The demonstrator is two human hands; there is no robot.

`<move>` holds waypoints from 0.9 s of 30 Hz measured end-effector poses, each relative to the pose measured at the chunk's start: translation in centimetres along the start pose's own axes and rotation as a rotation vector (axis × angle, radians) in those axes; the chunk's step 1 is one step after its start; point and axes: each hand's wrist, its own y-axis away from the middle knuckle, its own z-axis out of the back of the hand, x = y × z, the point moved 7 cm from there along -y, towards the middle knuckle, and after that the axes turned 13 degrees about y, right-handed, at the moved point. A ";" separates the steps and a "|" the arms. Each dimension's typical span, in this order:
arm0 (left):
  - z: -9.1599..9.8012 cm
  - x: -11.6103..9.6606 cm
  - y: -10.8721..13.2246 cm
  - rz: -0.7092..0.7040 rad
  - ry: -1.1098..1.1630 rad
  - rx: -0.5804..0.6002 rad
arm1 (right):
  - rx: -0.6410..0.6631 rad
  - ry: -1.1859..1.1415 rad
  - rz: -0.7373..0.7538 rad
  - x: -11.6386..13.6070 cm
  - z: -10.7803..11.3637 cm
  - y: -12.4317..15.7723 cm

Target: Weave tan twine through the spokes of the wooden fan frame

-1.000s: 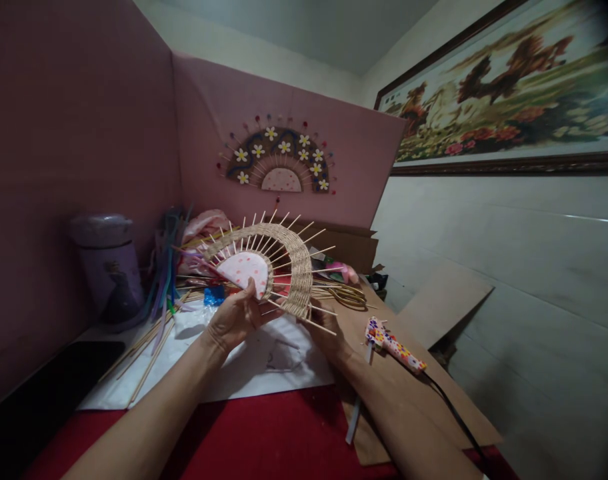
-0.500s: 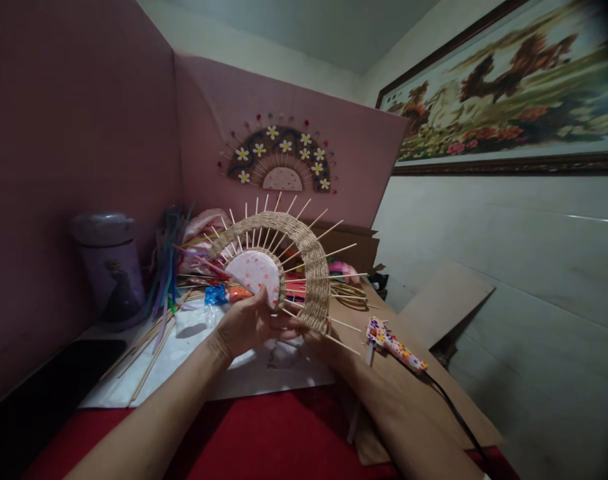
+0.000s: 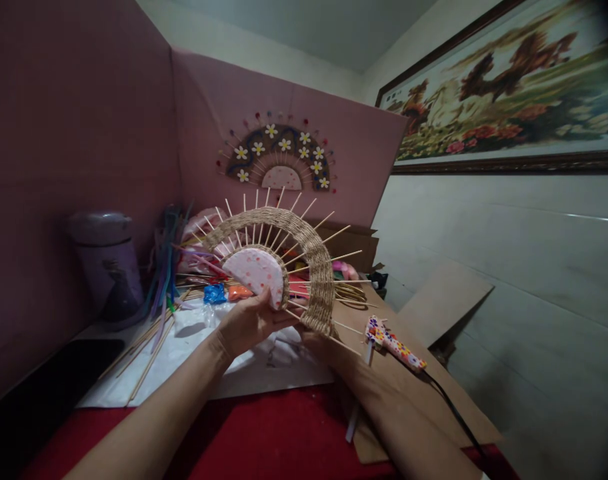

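A woven half-round fan (image 3: 320, 273) is held up above the table, tilted. It has a twisted-cord band, thin wooden sticks spreading out past it, and a pale pink half-disc with reddish dots at its centre. My left hand (image 3: 249, 325) pinches the lower corner of that half-disc, thumb in front and fingers behind. At the band's lower right end is my right hand (image 3: 317, 343), closed on the fan from below, its fingertips mostly hidden behind the cord.
A flower-patterned glue gun (image 3: 394, 343) lies on a brown board (image 3: 434, 407) at right, its black cord trailing forward. Loose sticks (image 3: 147, 367) and ribbons (image 3: 167, 267) lie left, beside a purple tumbler (image 3: 109, 273). A finished flowered fan (image 3: 284, 145) hangs on the pink panel.
The fan has tipped slightly and its sticks sit a little higher and further right. Both hands keep their hold and have barely moved.
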 end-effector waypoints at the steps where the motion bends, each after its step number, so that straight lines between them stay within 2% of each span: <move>1: 0.1 -0.2 -0.1 -0.023 0.009 -0.015 | 0.010 0.047 0.045 0.4 0.1 0.0; 4: 0.3 -1.1 -0.2 -0.095 0.033 -0.049 | -0.050 0.113 0.049 0.8 1.3 -0.2; 7: 0.5 -1.8 -0.2 -0.139 0.023 -0.062 | -0.061 0.056 0.002 0.8 1.8 -0.2; 14: 0.6 -2.1 -0.2 -0.135 0.005 -0.078 | -0.101 -0.007 0.012 1.2 2.4 -0.2; 20: 0.7 -2.4 -0.1 -0.149 0.038 -0.100 | -0.078 -0.019 -0.040 0.6 2.2 0.3; 27: 1.3 -2.8 0.0 -0.172 0.083 -0.138 | -0.157 -0.101 -0.045 0.3 2.9 0.7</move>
